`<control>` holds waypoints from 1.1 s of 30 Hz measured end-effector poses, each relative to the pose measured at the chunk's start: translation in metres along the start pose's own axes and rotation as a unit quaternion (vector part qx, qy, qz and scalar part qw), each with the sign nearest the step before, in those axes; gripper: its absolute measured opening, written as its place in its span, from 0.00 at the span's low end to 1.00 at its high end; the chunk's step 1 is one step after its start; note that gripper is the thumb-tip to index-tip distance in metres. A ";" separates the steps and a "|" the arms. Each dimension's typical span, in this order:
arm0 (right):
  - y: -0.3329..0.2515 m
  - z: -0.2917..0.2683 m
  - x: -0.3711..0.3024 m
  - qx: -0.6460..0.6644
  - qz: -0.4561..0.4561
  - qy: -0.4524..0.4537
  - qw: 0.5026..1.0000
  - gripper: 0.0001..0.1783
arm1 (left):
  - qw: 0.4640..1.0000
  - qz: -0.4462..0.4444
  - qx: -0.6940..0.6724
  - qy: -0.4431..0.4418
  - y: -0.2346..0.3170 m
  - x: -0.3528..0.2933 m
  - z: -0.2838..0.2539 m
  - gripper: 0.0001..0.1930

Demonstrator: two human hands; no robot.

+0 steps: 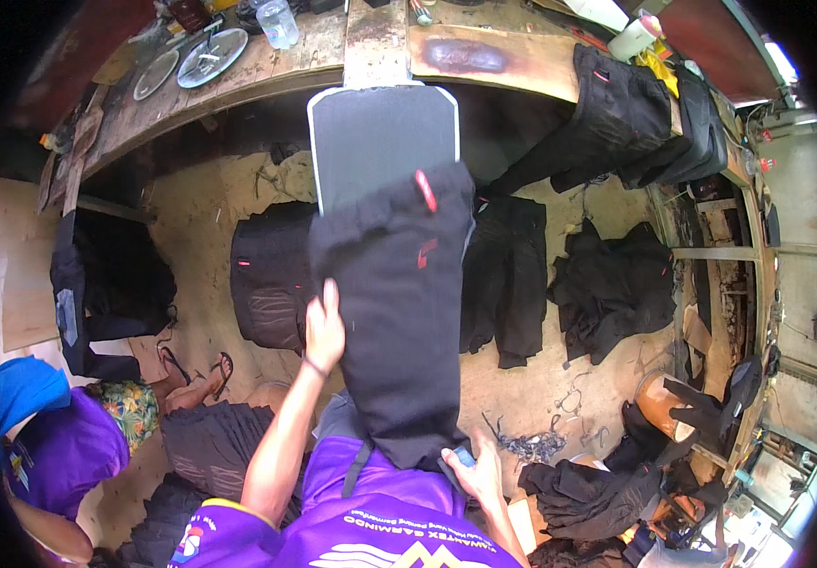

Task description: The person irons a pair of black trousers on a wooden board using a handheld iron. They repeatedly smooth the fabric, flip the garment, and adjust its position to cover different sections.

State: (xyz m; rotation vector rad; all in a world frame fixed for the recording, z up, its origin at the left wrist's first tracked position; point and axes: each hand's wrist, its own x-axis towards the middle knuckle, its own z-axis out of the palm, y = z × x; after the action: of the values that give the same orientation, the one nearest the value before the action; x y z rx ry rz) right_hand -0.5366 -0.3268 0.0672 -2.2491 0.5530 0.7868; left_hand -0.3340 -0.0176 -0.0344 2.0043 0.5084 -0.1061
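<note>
A pair of black trousers [392, 322] with a red tag and a small red print is drawn part way over a dark flat board [385, 137] with a pale rim. The board juts toward me from the wooden bench. My left hand [326, 331] lies along the left edge of the cloth, fingers stretched upward. Close to my body, my right hand [475, 470] grips the lower end of the trousers. A small blue-grey piece shows at its fingers; what it is, I cannot make out.
Black garments lie folded on the floor left [276, 275] and right [508, 284] of the board. Others hang over the bench [617, 114]. A co-worker in purple [72, 440] is at lower left. An orange-brown bucket [664, 407] lies at right. Round lids [212, 59] sit on the bench.
</note>
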 end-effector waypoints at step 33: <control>-0.337 -0.147 0.416 0.272 -0.136 0.168 0.938 0.47 | 0.812 0.418 0.406 -0.039 0.179 0.316 0.015 0.63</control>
State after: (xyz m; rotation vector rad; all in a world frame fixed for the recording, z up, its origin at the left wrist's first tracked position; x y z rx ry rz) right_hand 0.0146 -0.2710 0.0301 -1.8791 0.5202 0.0807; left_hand 0.0259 -0.0031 0.0155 2.8610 -0.6313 0.1743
